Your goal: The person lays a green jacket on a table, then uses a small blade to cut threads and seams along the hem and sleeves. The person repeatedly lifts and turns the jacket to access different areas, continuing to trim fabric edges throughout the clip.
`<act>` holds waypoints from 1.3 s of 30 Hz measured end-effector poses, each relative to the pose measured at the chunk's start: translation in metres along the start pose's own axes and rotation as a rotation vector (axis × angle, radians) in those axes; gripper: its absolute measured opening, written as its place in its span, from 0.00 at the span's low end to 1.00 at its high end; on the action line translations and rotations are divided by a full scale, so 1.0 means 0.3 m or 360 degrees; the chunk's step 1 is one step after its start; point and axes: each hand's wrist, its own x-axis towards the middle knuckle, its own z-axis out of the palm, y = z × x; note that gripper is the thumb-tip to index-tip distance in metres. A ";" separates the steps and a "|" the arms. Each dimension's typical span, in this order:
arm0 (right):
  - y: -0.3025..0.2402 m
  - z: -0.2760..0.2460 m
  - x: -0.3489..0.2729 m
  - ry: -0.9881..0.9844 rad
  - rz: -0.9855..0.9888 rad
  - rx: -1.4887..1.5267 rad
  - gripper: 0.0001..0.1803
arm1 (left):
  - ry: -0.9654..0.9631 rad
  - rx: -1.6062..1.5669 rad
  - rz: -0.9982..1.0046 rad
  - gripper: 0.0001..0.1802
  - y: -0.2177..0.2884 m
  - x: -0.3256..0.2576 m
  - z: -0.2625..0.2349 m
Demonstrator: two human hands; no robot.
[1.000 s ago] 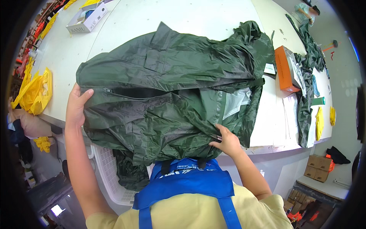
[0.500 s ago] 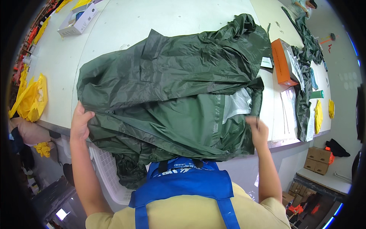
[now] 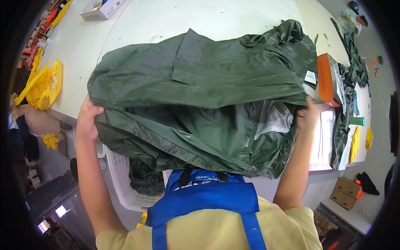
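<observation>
A dark green rain jacket (image 3: pixel 233 75) lies sideways across the white table, its zip front partly parted so the inside and a pale mesh lining (image 3: pixel 275 118) show. My left hand (image 3: pixel 88 118) grips the jacket's edge at the left, by the zip's end, thumb on top. At the other end, my right hand (image 3: pixel 307 114) is closed on the upper front edge near the collar, slightly blurred. Between the hands that edge is drawn fairly straight. A small white label (image 3: pixel 310 77) shows near the right end. The jacket's lower part hangs over the table's near edge against my blue apron.
Below the table edge stands a white plastic basket (image 3: pixel 118 179) with dark green cloth in it. An orange box (image 3: pixel 327 79) and more green garments (image 3: pixel 343 108) lie at the right. Yellow bags (image 3: pixel 48 85) are at the left, a white carton (image 3: pixel 100 9) at the far left.
My right hand has moved up and taken hold of the upper front edge, pulling it tighter and widening the front opening. My left hand keeps its hold. The view has shifted slightly.
</observation>
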 end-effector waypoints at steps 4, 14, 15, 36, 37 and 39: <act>-0.005 -0.143 0.064 0.0069 0.0017 -0.0238 0.11 | -0.0029 0.0212 -0.0025 0.37 -0.025 0.003 0.025; 0.178 0.277 -0.481 -0.0549 -0.0388 -0.0561 0.19 | -0.0149 0.0544 -0.0106 0.18 0.072 -0.012 0.101; 0.183 0.377 -0.568 -0.0834 -0.0041 -0.0709 0.20 | -0.0152 0.0543 -0.0096 0.17 0.074 -0.018 0.111; 0.101 0.413 -0.572 -0.1278 0.0072 -0.1576 0.15 | -0.0098 0.0272 0.0375 0.16 0.215 0.020 0.209; 0.131 0.274 -0.524 -0.1178 0.0048 -0.1467 0.15 | -0.0082 0.0276 0.0373 0.15 0.220 0.041 0.184; 0.120 0.053 -0.457 -0.0968 0.0160 -0.1709 0.13 | -0.0031 0.0259 0.0376 0.15 0.235 0.053 0.163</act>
